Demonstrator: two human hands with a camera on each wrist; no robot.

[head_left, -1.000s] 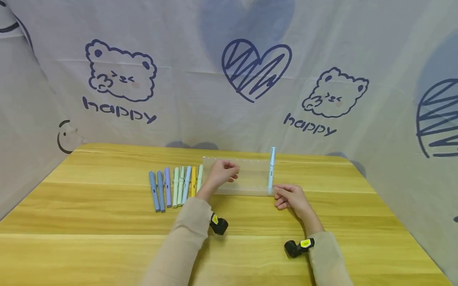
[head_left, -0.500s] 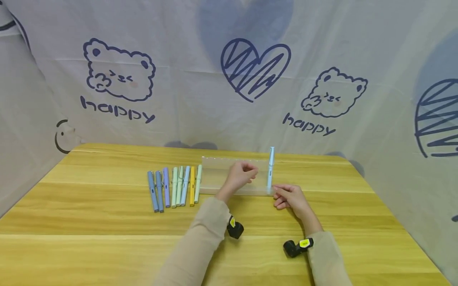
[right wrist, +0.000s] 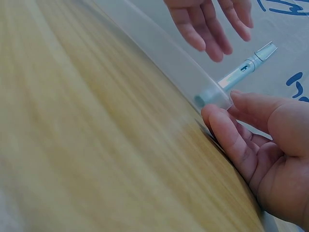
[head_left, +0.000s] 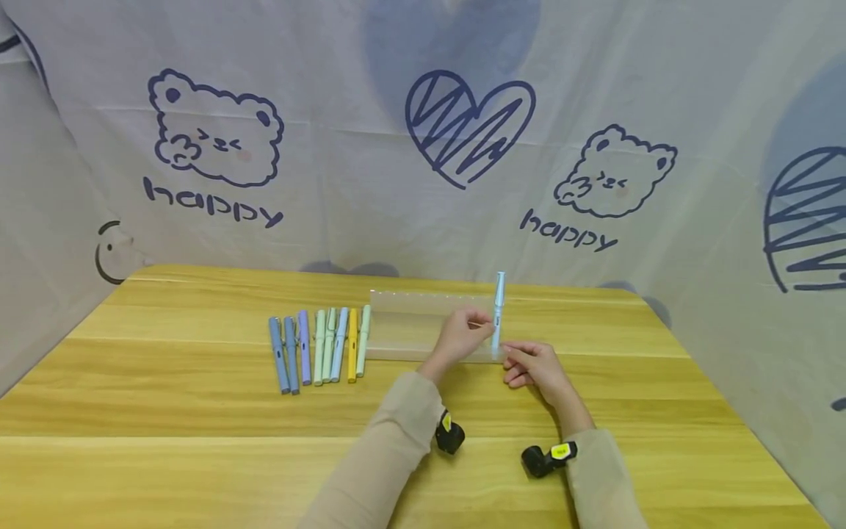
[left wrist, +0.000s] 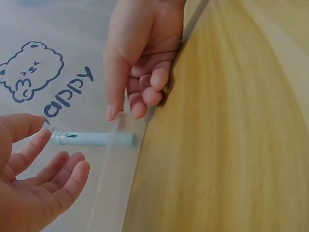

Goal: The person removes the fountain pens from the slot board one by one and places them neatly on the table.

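Observation:
A clear plastic pen stand [head_left: 403, 323] with a raised front lip sits toward the back of the table. One light blue pen [head_left: 499, 294] leans upright at its right end, its lower end behind the lip. My left hand [head_left: 463, 334] is just left of this pen, fingers loosely bent; in the right wrist view the left hand's fingers [right wrist: 212, 36] appear apart from the pen. With thumb and index finger, my right hand [head_left: 538, 371] pinches the stand's right front corner, as the right wrist view shows. The right hand [left wrist: 147, 53] also appears in the left wrist view.
Left of the stand lies a row of several capped pens, among them a dark blue pen [head_left: 277, 356], a purple pen [head_left: 304, 345] and a yellow pen [head_left: 353, 345]. A printed cloth [head_left: 344, 169] hangs behind the wooden table [head_left: 198, 455].
My left hand has moved right along the front of the stand, from its left part to beside the upright pen. The right hand keeps its pinch on the corner.

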